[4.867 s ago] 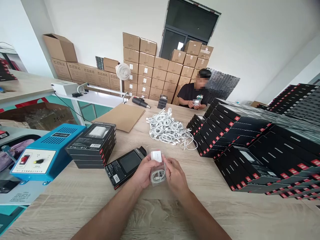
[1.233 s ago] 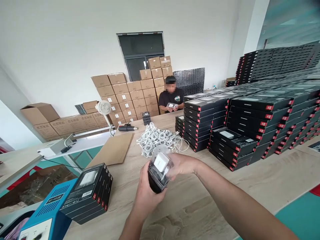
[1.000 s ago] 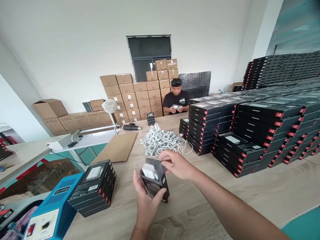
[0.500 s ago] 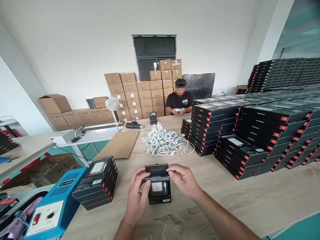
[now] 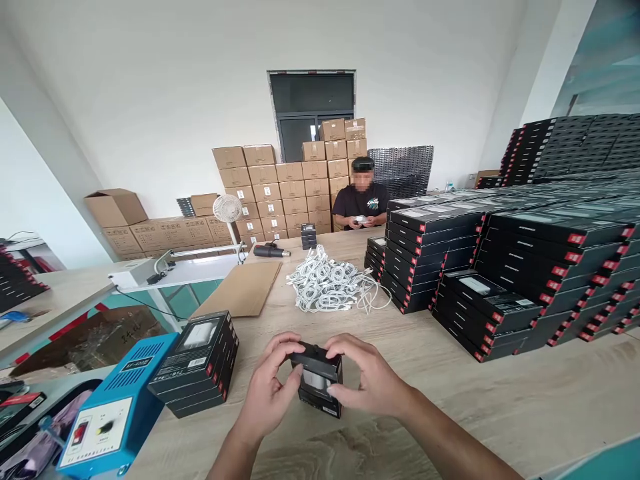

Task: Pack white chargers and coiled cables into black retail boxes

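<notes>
A small black box with a clear window stands upright on the wooden table, its top flap folded down. Through the window a white charger shows. My left hand grips the box's left side, fingers at the top edge and thumb on the front. On the other side my right hand holds it, fingers on the top right corner and thumb against the front. Beyond the box lies a heap of white cables. To the left sits a short stack of black boxes.
A blue machine stands at the front left. Tall stacks of black boxes fill the right side. A cardboard sheet, a heat gun and a small fan are farther off. Across the table sits a person.
The box's raised top flap has been folded down and the top is now covered. Both hands have shifted onto the top and front. The view has turned slightly left.
</notes>
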### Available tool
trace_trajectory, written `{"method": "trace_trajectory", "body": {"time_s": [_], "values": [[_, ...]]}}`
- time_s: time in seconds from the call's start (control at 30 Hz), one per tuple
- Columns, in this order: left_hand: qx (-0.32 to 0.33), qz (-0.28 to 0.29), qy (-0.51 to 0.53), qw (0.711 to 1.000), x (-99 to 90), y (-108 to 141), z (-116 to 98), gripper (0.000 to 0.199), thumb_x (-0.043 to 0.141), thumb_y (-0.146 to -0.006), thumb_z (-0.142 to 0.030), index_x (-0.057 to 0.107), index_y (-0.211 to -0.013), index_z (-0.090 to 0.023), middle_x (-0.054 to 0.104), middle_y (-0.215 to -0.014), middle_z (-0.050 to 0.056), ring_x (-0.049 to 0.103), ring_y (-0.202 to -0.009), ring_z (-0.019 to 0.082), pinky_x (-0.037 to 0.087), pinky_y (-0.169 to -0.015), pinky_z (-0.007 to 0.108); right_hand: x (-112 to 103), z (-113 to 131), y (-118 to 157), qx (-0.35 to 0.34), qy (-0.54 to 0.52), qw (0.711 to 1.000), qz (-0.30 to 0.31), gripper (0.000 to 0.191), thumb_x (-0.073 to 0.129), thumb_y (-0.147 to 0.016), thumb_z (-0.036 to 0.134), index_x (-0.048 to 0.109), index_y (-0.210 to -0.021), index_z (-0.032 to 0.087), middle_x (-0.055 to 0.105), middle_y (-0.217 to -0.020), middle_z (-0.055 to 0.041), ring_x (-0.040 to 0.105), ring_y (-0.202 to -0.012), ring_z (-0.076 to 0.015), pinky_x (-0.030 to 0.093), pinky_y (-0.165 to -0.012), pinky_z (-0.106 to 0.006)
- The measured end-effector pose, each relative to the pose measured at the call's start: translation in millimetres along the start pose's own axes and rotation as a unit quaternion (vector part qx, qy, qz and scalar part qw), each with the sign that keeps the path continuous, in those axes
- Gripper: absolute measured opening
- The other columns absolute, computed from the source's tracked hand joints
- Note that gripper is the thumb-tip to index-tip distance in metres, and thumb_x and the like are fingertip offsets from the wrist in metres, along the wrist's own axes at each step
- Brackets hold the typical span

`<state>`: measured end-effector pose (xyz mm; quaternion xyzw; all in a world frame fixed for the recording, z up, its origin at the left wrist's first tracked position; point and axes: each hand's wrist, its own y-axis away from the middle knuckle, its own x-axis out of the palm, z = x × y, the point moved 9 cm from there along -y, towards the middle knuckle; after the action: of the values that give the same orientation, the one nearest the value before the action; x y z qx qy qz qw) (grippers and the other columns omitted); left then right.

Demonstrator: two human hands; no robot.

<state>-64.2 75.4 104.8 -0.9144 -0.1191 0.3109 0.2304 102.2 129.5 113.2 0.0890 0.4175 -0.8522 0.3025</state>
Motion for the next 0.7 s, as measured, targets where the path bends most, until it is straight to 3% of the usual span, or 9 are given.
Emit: {"method": "trace_trajectory", "body": {"time_s": [0.1,0.33,0.7], "values": [[-0.015,0.027,0.016,0.999,2.9,-3.5,0.6,0.022,0.054,-0.091,-0.03,0.067,-0.107,-0.024,0.06,-0.134,0.011,0.056,-0.126,0.027,0.048,-0.103,0.041,-3.4,-3.2,-1.5,0.015,0.006,1.0,-0.012,0.024,0.063,-0.082,0.013,0.065,-0.101,0.027,0.068,-0.107,-0.0055,0.065,-0.099,-0.0216,0.05,-0.088,-0.033],[-0.047,0.034,0.069,0.996,2.6,-12.1,7.9,0.022,0.056,-0.092,-0.035,0.073,-0.101,-0.025,0.071,-0.121,0.008,0.064,-0.116,0.025,0.05,-0.102,0.04,-8.4,-18.2,-6.6,0.07,-0.029,0.997,-0.034,0.017,0.06,-0.086,0.014,0.069,-0.095,0.025,0.072,-0.102,-0.0047,0.067,-0.095,-0.0204,0.051,-0.087,-0.032],[-0.015,-0.022,0.117,0.993,7.2,9.3,27.4,0.023,0.062,-0.09,-0.034,0.075,-0.107,-0.026,0.068,-0.128,0.01,0.061,-0.123,0.026,0.048,-0.104,0.042,-5.7,-9.3,4.0,-0.009,0.021,0.999,0.022,0.022,0.063,-0.086,0.015,0.069,-0.105,0.025,0.067,-0.12,-0.0092,0.065,-0.109,-0.0224,0.052,-0.095,-0.037]]}}
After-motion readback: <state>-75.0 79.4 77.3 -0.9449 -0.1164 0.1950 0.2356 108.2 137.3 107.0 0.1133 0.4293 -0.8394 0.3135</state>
